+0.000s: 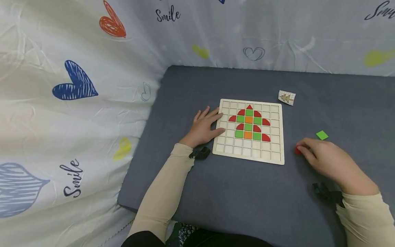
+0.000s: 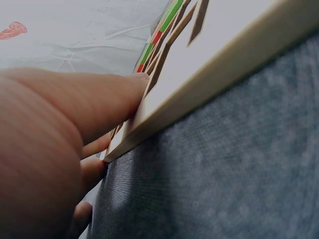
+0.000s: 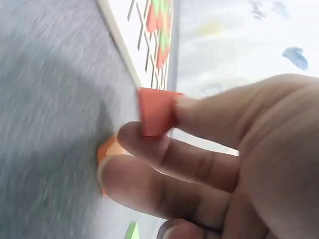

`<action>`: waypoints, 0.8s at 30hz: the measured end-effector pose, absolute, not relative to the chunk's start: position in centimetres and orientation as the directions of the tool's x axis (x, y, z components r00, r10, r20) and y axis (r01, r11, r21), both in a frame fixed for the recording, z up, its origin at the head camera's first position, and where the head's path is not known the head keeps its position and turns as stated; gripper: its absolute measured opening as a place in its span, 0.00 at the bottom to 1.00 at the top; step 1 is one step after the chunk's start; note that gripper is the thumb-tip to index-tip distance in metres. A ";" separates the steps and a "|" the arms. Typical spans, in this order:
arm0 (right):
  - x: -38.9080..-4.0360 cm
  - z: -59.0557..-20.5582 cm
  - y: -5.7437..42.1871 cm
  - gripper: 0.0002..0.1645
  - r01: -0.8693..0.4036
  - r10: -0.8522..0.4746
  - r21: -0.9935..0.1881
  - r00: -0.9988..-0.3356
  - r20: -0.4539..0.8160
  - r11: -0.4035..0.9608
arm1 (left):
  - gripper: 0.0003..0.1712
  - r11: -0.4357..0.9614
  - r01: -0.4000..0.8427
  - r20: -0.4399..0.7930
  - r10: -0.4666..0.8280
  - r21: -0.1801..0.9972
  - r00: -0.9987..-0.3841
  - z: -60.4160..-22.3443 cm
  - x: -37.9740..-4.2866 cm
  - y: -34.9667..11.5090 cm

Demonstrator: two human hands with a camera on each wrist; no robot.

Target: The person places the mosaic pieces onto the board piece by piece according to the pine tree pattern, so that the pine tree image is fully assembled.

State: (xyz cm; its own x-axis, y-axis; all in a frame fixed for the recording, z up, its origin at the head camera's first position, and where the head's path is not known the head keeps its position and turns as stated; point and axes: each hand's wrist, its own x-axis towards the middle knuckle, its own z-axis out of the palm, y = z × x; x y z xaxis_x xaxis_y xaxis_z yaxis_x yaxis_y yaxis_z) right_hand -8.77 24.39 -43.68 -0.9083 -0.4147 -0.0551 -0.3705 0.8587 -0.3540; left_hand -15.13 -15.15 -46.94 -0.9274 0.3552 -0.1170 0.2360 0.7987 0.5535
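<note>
A pale wooden grid board (image 1: 247,152) lies on the grey table, with several red, green and orange tiles set in its squares. My left hand (image 1: 203,127) rests on the board's left edge, fingers spread and fairly straight; in the left wrist view the thumb (image 2: 109,97) touches the rim. To the right of the board, my right hand (image 1: 328,159) pinches a small red tile (image 3: 158,112) between thumb and fingers. Behind those fingertips an orange piece (image 3: 106,148) partly shows in the right wrist view. A green tile (image 1: 322,135) lies just beyond the right hand.
A small paper card with a printed grid picture (image 1: 287,97) lies past the board's far right corner. White curtains (image 1: 117,103) with hearts and lettering stand along the left and far sides of the grey table (image 1: 247,202).
</note>
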 end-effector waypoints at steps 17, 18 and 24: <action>-11.9 -41.9 19.0 0.13 -0.350 -0.445 -0.499 -0.892 -0.080 0.793 | 0.42 0.808 0.237 -0.114 0.349 0.539 -0.930 -47.4 -15.3 -15.3; -12.2 -41.9 18.7 0.13 -0.353 -0.453 -0.505 -0.887 -0.087 0.788 | 0.42 0.807 0.238 -0.113 0.350 0.540 -0.930 -47.4 -15.3 -15.3; -13.8 -41.6 16.7 0.09 -0.428 -0.525 -0.509 -0.849 -0.056 0.747 | 0.41 0.802 0.242 -0.113 0.356 0.546 -0.928 -47.3 -15.3 -15.3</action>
State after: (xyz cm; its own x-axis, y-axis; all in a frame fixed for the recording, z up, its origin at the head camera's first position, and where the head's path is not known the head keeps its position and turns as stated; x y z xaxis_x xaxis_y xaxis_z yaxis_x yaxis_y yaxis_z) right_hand -13.79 16.66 -41.59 -0.8493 -0.5248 -0.0564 -0.4276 0.7468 -0.5094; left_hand -15.29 -15.30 -47.34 -0.9276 0.3561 -0.1125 0.2417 0.8023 0.5459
